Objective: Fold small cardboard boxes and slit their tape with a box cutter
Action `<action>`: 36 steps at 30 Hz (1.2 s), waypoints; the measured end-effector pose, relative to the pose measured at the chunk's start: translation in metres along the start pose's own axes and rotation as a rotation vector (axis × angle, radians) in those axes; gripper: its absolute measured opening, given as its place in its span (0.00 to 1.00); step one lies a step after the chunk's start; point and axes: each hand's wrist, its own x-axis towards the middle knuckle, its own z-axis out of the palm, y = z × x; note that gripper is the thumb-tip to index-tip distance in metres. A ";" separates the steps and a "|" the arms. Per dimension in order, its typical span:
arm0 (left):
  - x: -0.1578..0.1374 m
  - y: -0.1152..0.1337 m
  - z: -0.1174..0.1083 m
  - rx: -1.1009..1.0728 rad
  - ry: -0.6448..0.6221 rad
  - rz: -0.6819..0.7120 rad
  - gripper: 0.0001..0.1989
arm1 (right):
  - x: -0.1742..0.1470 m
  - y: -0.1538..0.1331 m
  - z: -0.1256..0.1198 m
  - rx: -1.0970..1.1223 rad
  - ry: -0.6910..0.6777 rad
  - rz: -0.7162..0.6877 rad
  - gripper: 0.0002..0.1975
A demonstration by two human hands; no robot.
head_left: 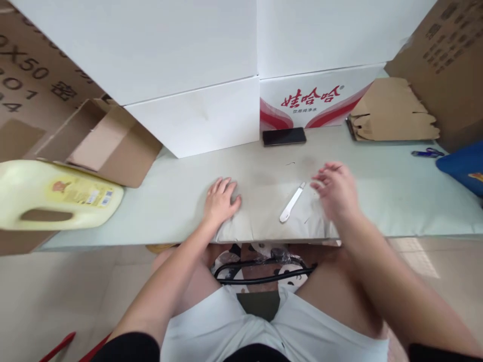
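Observation:
On the table's pale cover [260, 201], my left hand [221, 201] lies palm down with its fingers spread and nothing in it. My right hand [335, 188] is raised a little over the cover, slightly blurred. Its fingers are loosely bent and apart, and I see nothing in them. Between my hands, nearer the right one, lies a slim white tool [292, 203] with a rounded wide end toward me and a narrow greyish tip pointing away. A short dark thread-like bit [290, 163] rests beyond it, and another thin dark bit [306, 220] is close by on its right.
A black phone [284, 137] lies against a white and red carton [317, 98]. White boxes [196, 120] wall off the back. At left are an open cardboard box [113, 141] and a yellow jug [86, 196]. At right are flattened cardboard [396, 110], purple-handled scissors [428, 153] and a blue object [462, 166].

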 end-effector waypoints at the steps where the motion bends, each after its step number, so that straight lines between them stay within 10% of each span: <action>1: -0.001 0.000 0.000 -0.013 -0.005 -0.002 0.24 | -0.026 0.013 0.015 0.046 -0.144 0.027 0.12; 6: -0.007 -0.002 0.002 -0.151 0.035 0.025 0.24 | -0.113 0.057 0.061 -0.045 -0.649 0.066 0.10; 15: -0.010 -0.012 -0.001 -0.098 0.064 -0.017 0.20 | -0.118 0.077 0.038 -0.320 -0.799 -0.020 0.13; 26: 0.003 -0.164 -0.169 0.337 0.192 -0.573 0.33 | -0.121 0.078 0.042 -0.495 -0.852 -0.112 0.14; 36: 0.007 -0.156 -0.198 0.291 0.215 -0.763 0.18 | -0.120 0.080 0.038 -0.557 -0.872 -0.200 0.13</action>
